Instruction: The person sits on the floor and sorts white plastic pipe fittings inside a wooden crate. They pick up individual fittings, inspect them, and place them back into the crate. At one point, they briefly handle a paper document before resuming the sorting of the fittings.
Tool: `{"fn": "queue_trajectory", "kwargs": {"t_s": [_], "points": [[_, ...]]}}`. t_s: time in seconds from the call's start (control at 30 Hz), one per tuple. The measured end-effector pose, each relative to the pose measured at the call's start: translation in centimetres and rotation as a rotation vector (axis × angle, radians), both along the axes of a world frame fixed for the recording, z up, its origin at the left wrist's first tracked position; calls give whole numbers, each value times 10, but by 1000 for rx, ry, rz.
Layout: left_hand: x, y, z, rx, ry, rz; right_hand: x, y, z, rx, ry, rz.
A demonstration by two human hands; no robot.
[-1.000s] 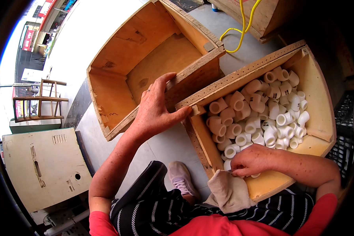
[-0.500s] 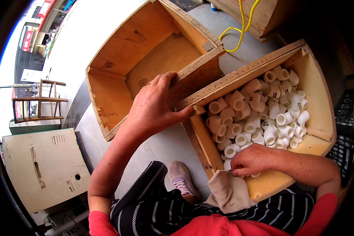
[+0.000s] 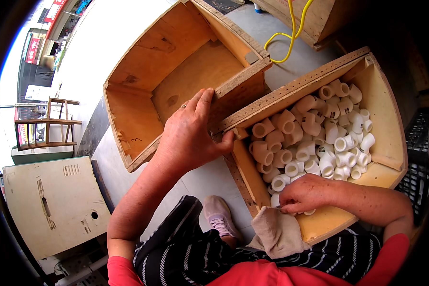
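L hand [image 3: 190,136]: spread wide, thumb well apart from fingers; fingertips on rim of far box, thumb by L corner of near box, contact there can't tell; ring [image 3: 183,106] on one finger
R hand [image 3: 305,194]: curled, thumb & fingers close tog., over lower L corner of near box; can't tell if it grips anything, tips partly hidden
Elbows [image 3: 311,125]: white pipe bends, jumbled pile in near box, some w/ dark print; a few right by R hand, one partly under it
Near box [image 3: 324,229]: wood, open top, set at a slant; pale bare bottom shows at lower R; trousers show below its lower edge
Cloth [image 3: 277,233]: beige, draped over near box's lower L corner, just beside R hand
Far box [image 3: 150,59]: wood, open top, upper L of near box; inside orange-brown w/ dark stains
Clothes: red top [image 3: 260,275], blk trousers [image 3: 169,243] w/ white stripes
Shoe [image 3: 218,214]: pale pink, on grey floor [image 3: 190,183], btwn forearms
Cord [image 3: 293,35]: yellow, loops down nr far box's R corner, in front of wooden case [image 3: 326,21] at top
Crate [image 3: 417,183]: blk mesh, R of near box
Cabinet [image 3: 57,205]: off-white, w/ slot & round hole, L side
Frame [image 3: 33,121]: brown wood, stands behind cabinet
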State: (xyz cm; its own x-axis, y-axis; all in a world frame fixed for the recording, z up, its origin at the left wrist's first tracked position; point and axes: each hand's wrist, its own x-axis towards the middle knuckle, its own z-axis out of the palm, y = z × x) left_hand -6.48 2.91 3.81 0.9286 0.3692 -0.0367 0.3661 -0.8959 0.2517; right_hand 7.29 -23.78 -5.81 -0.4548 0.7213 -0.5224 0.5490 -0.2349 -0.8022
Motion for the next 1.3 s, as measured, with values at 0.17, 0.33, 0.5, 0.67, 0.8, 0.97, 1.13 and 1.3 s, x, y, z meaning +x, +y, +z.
{"fn": "queue_trajectory", "kwargs": {"t_s": [0.17, 0.33, 0.5, 0.67, 0.8, 0.97, 1.13, 1.3], "points": [[-1, 1, 0, 7, -4, -17, 0, 0, -1, 9, 8, 2], [-1, 5, 2, -32, -27, -45, 0, 0, 0, 8, -10, 4], [0, 3, 8, 0, 21, -46, 0, 0, 0, 5, 3, 2], [-1, 0, 1, 41, 5, -36, 0, 1, 1, 1, -9, 5], [-1, 1, 1, 65, 15, -49, 0, 1, 0, 4, -5, 3], [5, 6, 12, 89, 66, -101, 0, 1, -2, 20, 5, 2], [11, 5, 21, 71, 120, -91, 0, 0, -1, 27, -6, 2], [15, 3, 23, 51, 175, -39, 0, -1, -1, 41, -1, -6]]}}
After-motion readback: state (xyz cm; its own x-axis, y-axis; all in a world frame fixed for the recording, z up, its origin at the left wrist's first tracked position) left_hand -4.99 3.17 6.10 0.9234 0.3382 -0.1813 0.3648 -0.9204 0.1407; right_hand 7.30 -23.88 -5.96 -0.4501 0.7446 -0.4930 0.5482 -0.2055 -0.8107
